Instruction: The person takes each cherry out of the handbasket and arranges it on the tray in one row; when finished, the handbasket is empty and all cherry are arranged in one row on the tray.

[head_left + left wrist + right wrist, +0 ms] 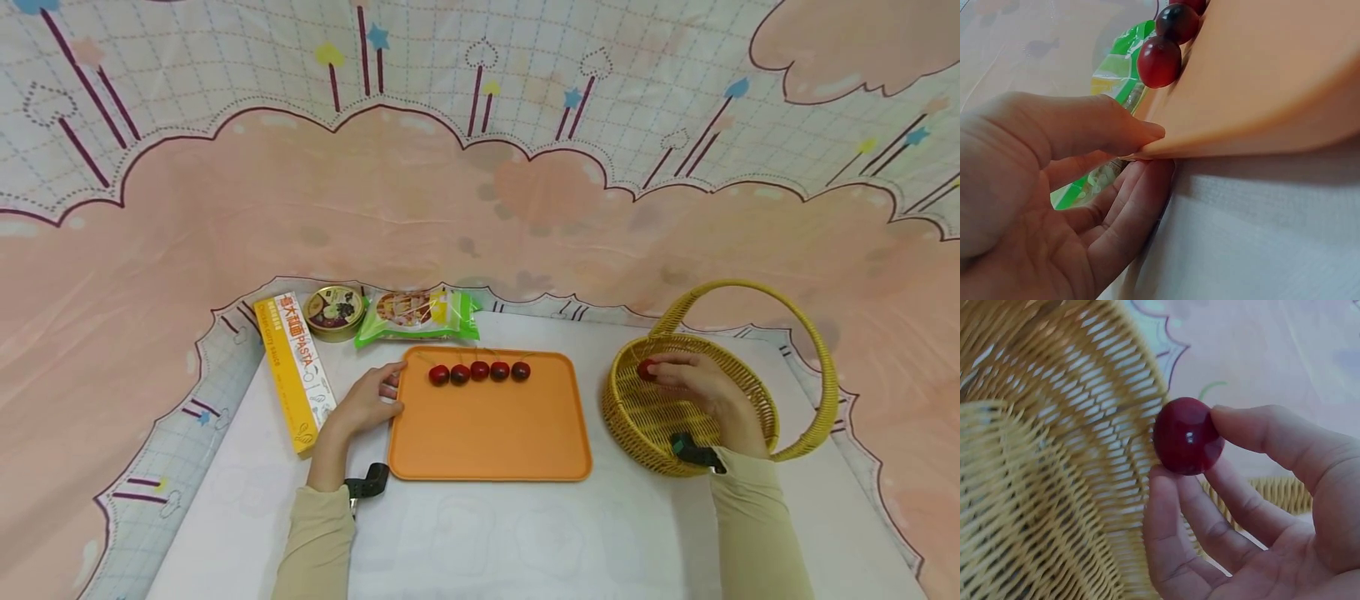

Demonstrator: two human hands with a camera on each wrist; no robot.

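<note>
Staged tabletop set, cartoon-print cloth backdrop [480, 192], white table [525, 533]

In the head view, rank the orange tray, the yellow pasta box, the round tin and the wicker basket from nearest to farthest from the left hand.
1. Orange tray: the left hand grips its left edge.
2. Yellow pasta box: just left of the hand.
3. Round tin: behind the hand, at the back.
4. Wicker basket: far right, beyond the tray.

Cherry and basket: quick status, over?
Right hand pinches a cherry over the basket. Left hand pinches the orange tray edge. Five cherries lined on tray. Nothing blocking.
</note>
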